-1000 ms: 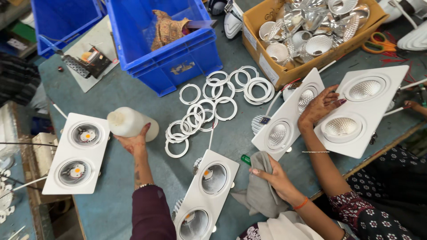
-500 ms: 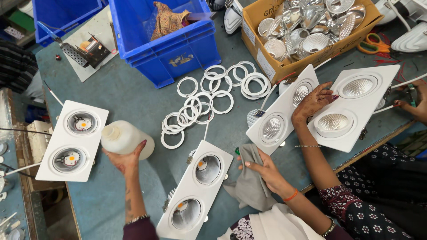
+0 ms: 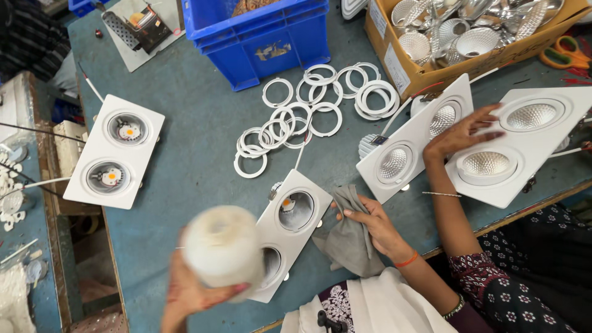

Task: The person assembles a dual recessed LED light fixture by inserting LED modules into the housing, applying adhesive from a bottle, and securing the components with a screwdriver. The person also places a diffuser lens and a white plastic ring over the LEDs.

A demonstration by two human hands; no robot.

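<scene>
A: Looking at the left hand point(image 3: 191, 293), how are the fingers?

B: They are curled tight around a blurred white bottle point(image 3: 222, 246). It is above the table point(image 3: 197, 123), partly in front of the near fixture point(image 3: 285, 239).

A: How much seems finished?

B: I judge about half. The right fixture point(image 3: 509, 139) has its reflectors in. The near one shows bare sockets, and the rings point(image 3: 361, 100) lie loose. A co-worker's hand point(image 3: 373, 225) presses a cloth point(image 3: 348, 246), fingers together.

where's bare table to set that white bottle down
Bare blue-green tabletop lies between the left twin-lamp fixture and the white rings, below the blue crate. The right side is crowded with fixtures, a grey cloth and a cardboard box.
</scene>
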